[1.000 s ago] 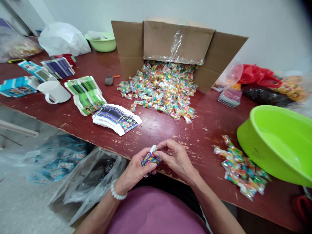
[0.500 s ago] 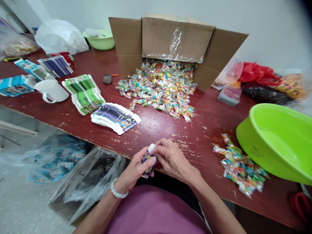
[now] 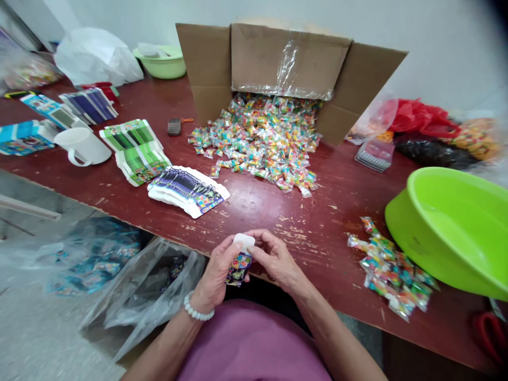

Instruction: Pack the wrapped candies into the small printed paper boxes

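A small purple printed candy box (image 3: 239, 267) with a white end flap is held between both hands, just over the table's front edge. My left hand (image 3: 219, 270) is wrapped round its left side, the thumb near the flap. My right hand (image 3: 273, 259) pinches the flap at the right with thumb and fingers. Beyond the hands lies a fanned stack of flat purple cartons (image 3: 186, 189), with green cartons (image 3: 137, 151) to its left. Wrapped candies (image 3: 262, 143) spill from a cardboard box (image 3: 289, 63) at the back. A smaller candy pile (image 3: 392, 270) lies to the right.
A large green basin (image 3: 448, 238) stands on the right of the red table (image 3: 317, 222). At left are a white mug (image 3: 83, 147) and blue cartons (image 3: 26, 137). Below the front edge, a plastic-lined box (image 3: 154, 286) holds purple packs.
The candy box has turned so its printed face and white flap show more fully. My right fingers have shifted onto the flap, and my left thumb has moved up towards it.
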A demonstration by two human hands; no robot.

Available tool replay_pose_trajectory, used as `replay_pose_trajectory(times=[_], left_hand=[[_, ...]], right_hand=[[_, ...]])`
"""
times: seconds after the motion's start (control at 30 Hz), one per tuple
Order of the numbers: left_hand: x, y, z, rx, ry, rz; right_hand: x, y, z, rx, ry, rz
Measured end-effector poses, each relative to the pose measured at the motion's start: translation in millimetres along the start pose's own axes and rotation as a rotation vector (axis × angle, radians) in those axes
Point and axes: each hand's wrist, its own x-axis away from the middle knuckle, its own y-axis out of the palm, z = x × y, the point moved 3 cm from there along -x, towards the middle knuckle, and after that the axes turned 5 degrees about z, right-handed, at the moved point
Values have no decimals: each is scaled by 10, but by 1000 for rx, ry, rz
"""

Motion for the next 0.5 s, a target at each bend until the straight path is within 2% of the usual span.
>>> replay_pose_trajectory(times=[0.07,0.13,0.23,0.33,0.5], left_hand=[[-9,1,-8,18,-10,-29],[-24,-10,-31,94,-76,-52],[-40,-27,-62,220,-197,-80],[-49,-36,-42,210,-196,-73],[-53,-44,17,67,-110,6]], right_hand=[[-21,-11,-63,113,-158,46],[-23,-25,-137,191,-302,48],[-3,-33,-225,288,-424,-70],[6,-44,-243,377,-404,-133],[-10,-43,-212,303,-216,-13]])
